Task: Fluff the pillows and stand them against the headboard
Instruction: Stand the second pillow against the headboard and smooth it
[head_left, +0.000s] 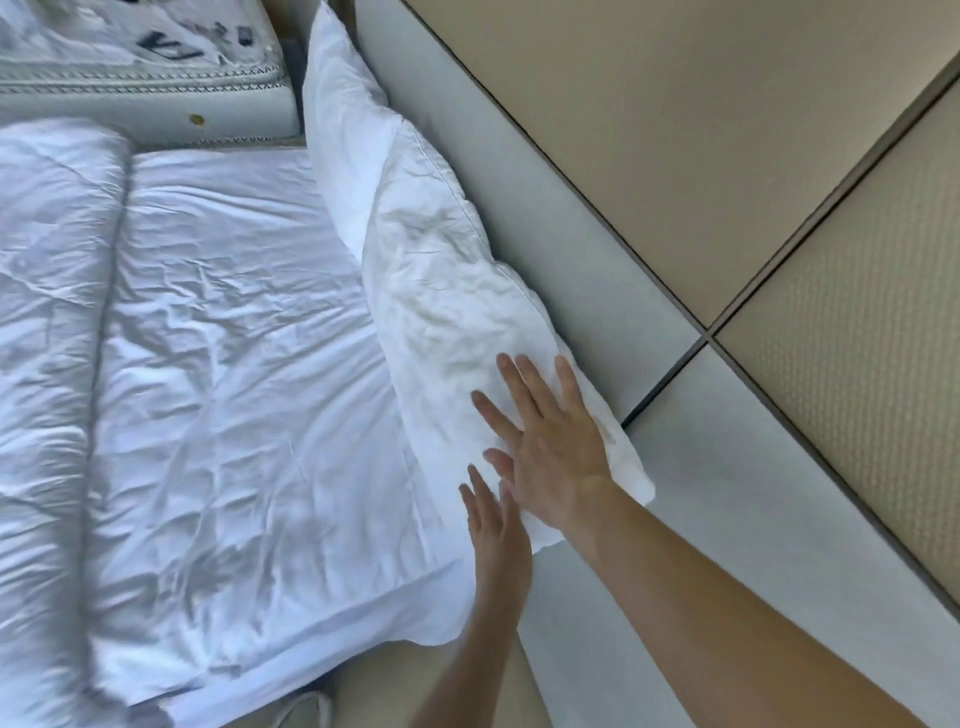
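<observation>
Two white pillows lean upright against the pale grey headboard (545, 218). The near pillow (447, 291) is crumpled and overlaps the far pillow (343, 130) behind it. My right hand (545, 441) lies flat, fingers spread, on the near end of the near pillow. My left hand (493, 525) is open just below it, fingers extended, touching the pillow's lower edge where it meets the white sheet (249, 364).
A rolled white duvet (47, 364) lies along the left side of the bed. A second mattress (140, 88) stands beyond the bed's far edge. Beige wall panels (727, 130) rise above the headboard. The bed corner (441, 623) is near me, with floor below.
</observation>
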